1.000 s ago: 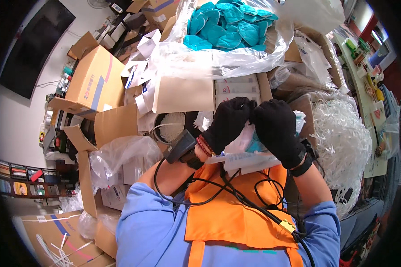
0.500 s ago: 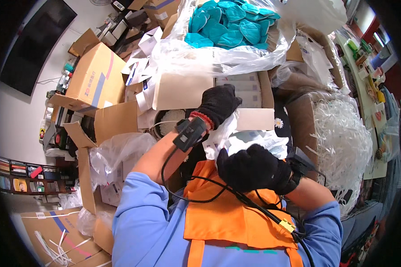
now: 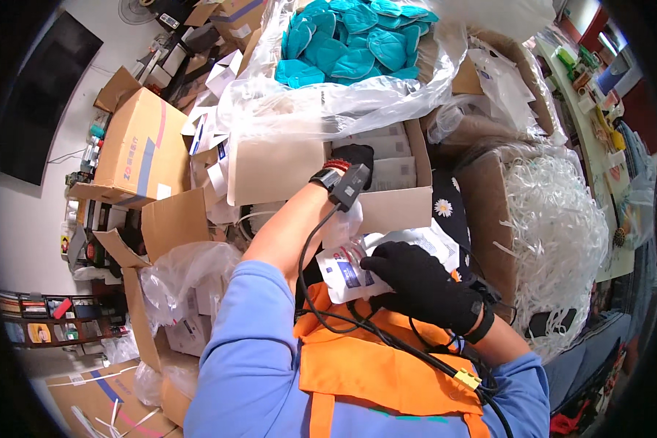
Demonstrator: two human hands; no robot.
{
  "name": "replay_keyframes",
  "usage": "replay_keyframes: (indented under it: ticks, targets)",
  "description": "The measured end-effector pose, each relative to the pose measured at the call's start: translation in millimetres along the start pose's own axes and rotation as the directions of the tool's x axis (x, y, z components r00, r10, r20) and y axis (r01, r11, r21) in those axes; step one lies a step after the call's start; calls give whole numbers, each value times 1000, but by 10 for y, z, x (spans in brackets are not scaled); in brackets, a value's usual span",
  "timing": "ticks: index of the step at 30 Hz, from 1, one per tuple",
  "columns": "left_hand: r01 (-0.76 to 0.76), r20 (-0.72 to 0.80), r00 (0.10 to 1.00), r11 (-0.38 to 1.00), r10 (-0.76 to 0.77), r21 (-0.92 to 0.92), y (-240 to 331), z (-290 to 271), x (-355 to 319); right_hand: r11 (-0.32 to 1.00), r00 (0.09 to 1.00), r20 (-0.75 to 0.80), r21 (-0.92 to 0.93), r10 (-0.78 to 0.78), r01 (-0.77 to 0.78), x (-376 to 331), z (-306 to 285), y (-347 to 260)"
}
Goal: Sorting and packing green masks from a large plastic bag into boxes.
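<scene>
My left hand (image 3: 355, 162), in a black glove with a device strapped at the wrist, reaches into an open carton (image 3: 396, 209). Flat white packets (image 3: 394, 169) fill this carton in rows, and the hand is over their left part. How its fingers lie is hard to make out. Close to my body, my black-gloved right hand (image 3: 423, 283) is closed on a white packet (image 3: 341, 271) with blue print, its thumb over the packet's edge. More white packets (image 3: 438, 242) lie behind that hand, over my lap.
Teal padded pieces (image 3: 358, 44) fill a plastic-lined box at the back. A box of shredded white strips (image 3: 555, 226) stands on the right. To the left are a brown carton (image 3: 150, 142) and an open carton with clear plastic (image 3: 190, 274). Cables (image 3: 409, 343) cross my orange apron (image 3: 387, 365).
My left hand has gone from above the carton's near flap down into the carton. The near flap now stands more upright. My right hand has shifted slightly, and a printed packet shows at its thumb.
</scene>
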State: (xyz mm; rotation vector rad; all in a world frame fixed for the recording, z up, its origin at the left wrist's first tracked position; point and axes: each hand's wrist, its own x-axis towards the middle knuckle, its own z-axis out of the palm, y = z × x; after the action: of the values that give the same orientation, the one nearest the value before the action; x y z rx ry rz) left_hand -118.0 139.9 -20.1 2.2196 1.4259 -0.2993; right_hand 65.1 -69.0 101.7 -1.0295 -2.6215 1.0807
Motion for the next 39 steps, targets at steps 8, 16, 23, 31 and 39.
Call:
replay_keyframes:
  ticks: [8, 16, 23, 31, 39]
  targets:
    - [-199, -460, 842, 954, 283, 222, 371, -287, -626, 963, 896, -445, 246, 11, 110, -232, -357, 238]
    - [-243, -639, 521, 816, 565, 524, 638, -494, -1586, 977, 702, -698, 213, 141, 15, 119, -883, 969]
    - [-294, -548, 577, 780, 605, 552, 648, -460, -1919, 660, 941, -152, 746, 302, -91, 540, -751, 800]
    - [-442, -899, 438, 875, 17, -199, 438, -387, -1991, 868, 862, -420, 495, 284, -45, 343, -686, 770]
    - [-601, -771, 498, 799, 397, 23, 424, -28, -1446, 1000, 869, -495, 2, 16, -17, 340, -515, 316]
